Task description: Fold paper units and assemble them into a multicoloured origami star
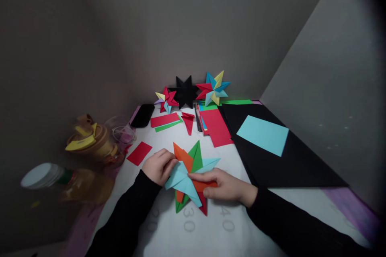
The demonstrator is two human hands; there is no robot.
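A folded paper star (183,182) with light blue, orange, green and red points lies over the white sheet in front of me. My left hand (159,165) pinches its left side with curled fingers, beside an orange point and a light blue one. From the right, my right hand (224,185) holds the star by an orange point. Its index finger reaches across to the star's centre, while the thumb rests lower down. The other fingers are tucked beneath and partly hidden. A red paper rectangle (139,153) lies just beyond my left hand.
Finished paper stars (213,89) lean against the back wall, near a black phone (142,115). Red paper (215,127) lies beside a black folder (280,164) bearing a light blue sheet (263,134). At left stand a lidded brown cup (101,146) and a white-capped bottle (87,184).
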